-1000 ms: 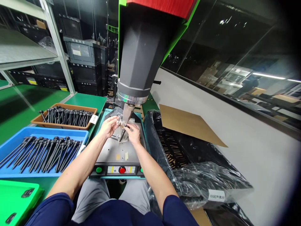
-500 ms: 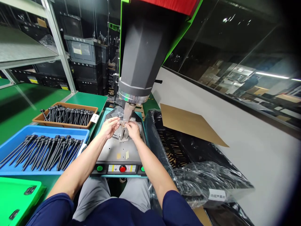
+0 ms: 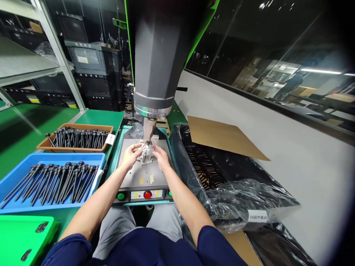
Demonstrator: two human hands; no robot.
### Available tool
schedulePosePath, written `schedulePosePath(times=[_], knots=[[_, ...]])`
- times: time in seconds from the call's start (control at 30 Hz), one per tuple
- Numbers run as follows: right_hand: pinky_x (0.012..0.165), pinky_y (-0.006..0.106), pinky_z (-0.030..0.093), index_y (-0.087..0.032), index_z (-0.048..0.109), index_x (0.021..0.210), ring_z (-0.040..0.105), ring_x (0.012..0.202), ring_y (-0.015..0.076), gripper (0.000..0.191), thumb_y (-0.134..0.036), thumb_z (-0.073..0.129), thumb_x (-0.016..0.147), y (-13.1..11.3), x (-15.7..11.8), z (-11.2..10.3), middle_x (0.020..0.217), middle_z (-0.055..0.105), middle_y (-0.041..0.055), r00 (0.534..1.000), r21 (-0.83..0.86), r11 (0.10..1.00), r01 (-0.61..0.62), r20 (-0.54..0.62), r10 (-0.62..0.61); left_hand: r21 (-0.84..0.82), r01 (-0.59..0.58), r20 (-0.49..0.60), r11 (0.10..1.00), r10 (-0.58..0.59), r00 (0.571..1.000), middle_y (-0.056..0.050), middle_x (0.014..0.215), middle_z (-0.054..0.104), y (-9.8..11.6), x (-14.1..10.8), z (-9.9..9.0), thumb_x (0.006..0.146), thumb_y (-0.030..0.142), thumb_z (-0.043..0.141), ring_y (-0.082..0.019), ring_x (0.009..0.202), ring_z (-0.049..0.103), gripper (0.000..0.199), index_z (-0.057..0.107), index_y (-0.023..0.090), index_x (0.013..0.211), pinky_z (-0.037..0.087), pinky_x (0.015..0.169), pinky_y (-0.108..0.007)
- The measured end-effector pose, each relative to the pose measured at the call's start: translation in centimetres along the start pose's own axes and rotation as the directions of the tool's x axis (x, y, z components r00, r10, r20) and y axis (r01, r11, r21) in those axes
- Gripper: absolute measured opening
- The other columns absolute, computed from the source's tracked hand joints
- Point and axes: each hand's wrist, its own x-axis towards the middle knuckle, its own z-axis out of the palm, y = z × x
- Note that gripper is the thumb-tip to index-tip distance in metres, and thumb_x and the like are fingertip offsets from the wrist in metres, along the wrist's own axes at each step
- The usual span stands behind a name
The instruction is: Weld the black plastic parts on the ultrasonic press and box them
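Note:
A crinkled piece of clear plastic film [image 3: 145, 149] stretches between my two hands over the metal fixture [image 3: 146, 160]. My left hand [image 3: 131, 156] pinches its left side with thumb and fingers. At the right side, my right hand [image 3: 162, 155] has its fingertips closed on the film's edge. A small black part [image 3: 147, 143] shows above the film, just under the metal press tip [image 3: 149, 129]. The film partly covers the fixture, so what sits in it is hard to make out. Above it hangs the machine's dark grey head [image 3: 155, 66].
At the left, a blue tray [image 3: 101, 159] and a brown tray [image 3: 41, 145] hold many black long-stemmed parts. A green lid [image 3: 19, 236] lies in front. Green buttons [image 3: 121, 196] and a red button [image 3: 147, 194] line the machine's front. A plastic-lined box [image 3: 177, 162] and cardboard [image 3: 227, 138] stand at the right.
My hands have moved apart from close together at the fixture. Clear film and a black part now show between them. The whole view has shifted slightly.

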Motion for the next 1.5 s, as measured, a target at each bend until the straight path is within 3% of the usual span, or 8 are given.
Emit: schedulePosePath(times=[0.33, 0.67, 0.87, 1.0, 1.17, 1.33, 1.4, 1.5], knots=[[0.105, 0.046, 0.045, -0.020, 0.070, 0.110, 0.061, 0.118, 0.0279, 0.049, -0.019, 0.067, 0.061, 0.7, -2.3, -0.3, 0.118, 0.070, 0.0084, 0.996, -0.026, 0.997, -0.078, 0.037, 0.079, 0.017, 0.002, 0.029, 1.000, -0.003, 1.000, -0.010, 0.103, 0.071, 0.1, -0.9, -0.4, 0.058, 0.039, 0.084, -0.012, 0.069, 0.062, 0.053, 0.071, 0.014, 0.103, 0.050, 0.069, -0.028], [0.088, 0.041, 0.055, -0.022, 0.070, 0.109, 0.063, 0.115, 0.0262, 0.042, -0.025, 0.073, 0.067, 0.8, -4.6, -0.8, 0.120, 0.069, 0.0113, 0.983, -0.016, 0.984, -0.179, 0.033, 0.179, 0.079, 0.013, 0.041, 0.997, -0.017, 0.999, -0.004, 0.073, 0.070, -1.1, -1.0, -1.1, 0.061, 0.038, 0.083, -0.013, 0.063, 0.062, 0.049, 0.072, 0.013, 0.101, 0.049, 0.068, -0.028], [0.072, 0.032, 0.056, -0.017, 0.071, 0.095, 0.071, 0.082, 0.0189, 0.029, -0.031, 0.073, 0.070, 0.7, -5.7, -0.8, 0.097, 0.075, 0.0109, 0.964, 0.019, 0.964, -0.264, 0.049, 0.263, 0.058, 0.045, 0.041, 0.997, -0.048, 0.998, -0.004, 0.069, 0.068, -0.8, -1.4, -0.9, 0.062, 0.039, 0.082, -0.014, 0.065, 0.063, 0.048, 0.071, 0.012, 0.099, 0.050, 0.074, -0.032], [0.056, 0.025, 0.051, -0.015, 0.069, 0.086, 0.065, 0.062, 0.0136, 0.025, -0.034, 0.072, 0.071, 0.3, -7.0, -1.1, 0.082, 0.074, 0.0086, 0.953, -0.001, 0.955, -0.297, 0.059, 0.297, 0.059, 0.039, 0.055, 0.998, -0.042, 0.998, -0.010, 0.089, 0.070, 0.0, -2.1, -1.3, 0.061, 0.039, 0.082, -0.021, 0.081, 0.067, 0.038, 0.071, 0.013, 0.088, 0.051, 0.083, -0.038], [0.064, 0.033, 0.055, -0.016, 0.069, 0.095, 0.066, 0.073, 0.0200, 0.030, -0.041, 0.062, 0.080, 0.1, -10.5, -5.1, 0.087, 0.072, 0.0101, 0.994, -0.258, 0.964, -0.068, -0.102, 0.043, 0.405, -0.123, -0.035, 0.906, 0.150, 0.988, -0.014, 0.121, 0.063, -0.4, -5.5, -5.3, 0.075, 0.040, 0.069, -0.028, 0.119, 0.056, 0.024, 0.070, 0.017, 0.082, 0.043, 0.102, -0.040], [0.102, 0.053, 0.043, -0.021, 0.068, 0.111, 0.057, 0.115, 0.0299, 0.034, -0.041, 0.056, 0.086, 2.4, -15.3, -11.5, 0.120, 0.064, 0.0142, 0.894, -0.774, 0.622, 0.114, -0.193, -0.404, 0.713, -0.134, -0.116, 0.688, 0.304, 0.946, -0.012, 0.129, 0.059, -4.6, -11.4, -10.8, 0.079, 0.046, 0.063, -0.029, 0.121, 0.055, 0.040, 0.066, 0.020, 0.109, 0.044, 0.103, -0.045], [0.106, 0.055, 0.040, -0.022, 0.063, 0.123, 0.053, 0.123, 0.0321, 0.045, -0.044, 0.058, 0.085, 4.1, -16.8, -13.1, 0.130, 0.058, 0.0148, 0.906, -0.841, 0.537, 0.069, -0.172, -0.387, 0.774, -0.109, -0.104, 0.624, 0.295, 0.950, -0.013, 0.132, 0.056, -6.7, -13.2, -12.4, 0.076, 0.047, 0.065, -0.031, 0.125, 0.052, 0.052, 0.061, 0.021, 0.121, 0.039, 0.109, -0.048], [0.106, 0.051, 0.043, -0.023, 0.047, 0.141, 0.050, 0.129, 0.0315, 0.062, -0.045, 0.059, 0.085, 6.6, -18.3, -14.1, 0.139, 0.050, 0.0144, 0.954, -0.839, 0.544, 0.025, -0.142, -0.263, 0.778, -0.086, -0.051, 0.623, 0.199, 0.979, -0.013, 0.137, 0.052, -9.3, -14.6, -13.9, 0.078, 0.048, 0.065, -0.032, 0.129, 0.049, 0.064, 0.052, 0.023, 0.135, 0.039, 0.110, -0.049]])
